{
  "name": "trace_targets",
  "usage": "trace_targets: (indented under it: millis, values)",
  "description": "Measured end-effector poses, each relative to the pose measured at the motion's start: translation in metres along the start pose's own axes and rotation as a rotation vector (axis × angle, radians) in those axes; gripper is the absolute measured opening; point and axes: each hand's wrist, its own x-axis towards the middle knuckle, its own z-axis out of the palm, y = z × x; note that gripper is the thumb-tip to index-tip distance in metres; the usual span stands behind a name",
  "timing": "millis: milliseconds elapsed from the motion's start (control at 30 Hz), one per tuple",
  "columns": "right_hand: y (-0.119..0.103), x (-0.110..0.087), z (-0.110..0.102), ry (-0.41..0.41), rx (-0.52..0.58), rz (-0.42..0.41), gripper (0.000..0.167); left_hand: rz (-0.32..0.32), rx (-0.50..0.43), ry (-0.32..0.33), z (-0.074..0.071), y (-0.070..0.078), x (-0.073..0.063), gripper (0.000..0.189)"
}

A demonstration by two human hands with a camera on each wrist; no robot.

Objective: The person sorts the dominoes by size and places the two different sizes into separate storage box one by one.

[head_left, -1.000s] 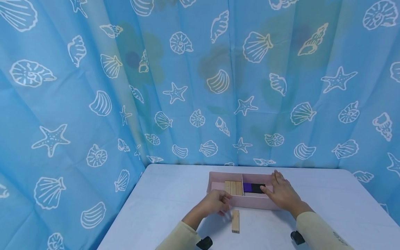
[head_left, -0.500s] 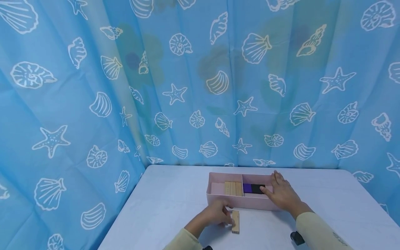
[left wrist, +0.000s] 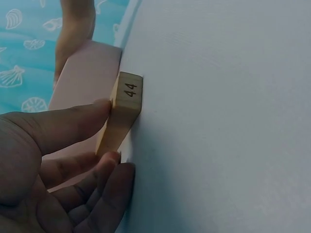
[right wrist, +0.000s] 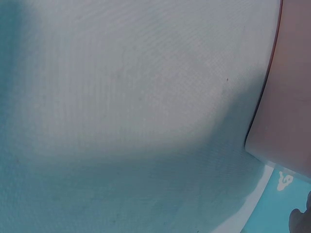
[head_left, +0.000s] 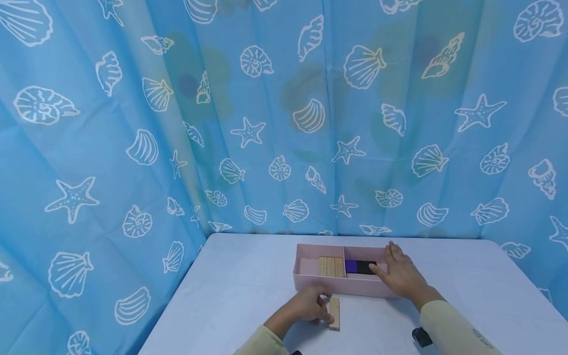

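Note:
A wooden block [head_left: 336, 310] stamped 44 on its end lies on the white table in front of a pink two-part box [head_left: 364, 287]. My left hand [head_left: 308, 303] pinches this block; in the left wrist view the thumb meets the wooden block [left wrist: 129, 94] near its numbered end, with fingers on the other side. Over the right end of the box rests my right hand [head_left: 401, 273], fingers straight, thumb over the right compartment. Several wooden blocks [head_left: 331, 266] lie side by side in the left compartment. A purple block [head_left: 351, 266] and a black block [head_left: 366, 267] occupy the right one.
Behind the white table [head_left: 230, 286] hangs a blue curtain [head_left: 275, 148] printed with white shells and starfish. The right wrist view shows mostly table, with the box's wall [right wrist: 286, 97] along its right edge.
My left hand has come down from beside the box's front wall to the wooden block and taken hold of it. My right hand has stayed at the box's right end.

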Motion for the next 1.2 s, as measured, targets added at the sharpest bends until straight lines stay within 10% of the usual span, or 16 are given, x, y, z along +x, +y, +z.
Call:
trace_targets:
  millis: [1200]
  values:
    - [0.0009,0.0006,0.0003,0.008,-0.007,0.002,0.106,0.033,-0.007,0.005,0.0046,0.0003,0.0015,0.063]
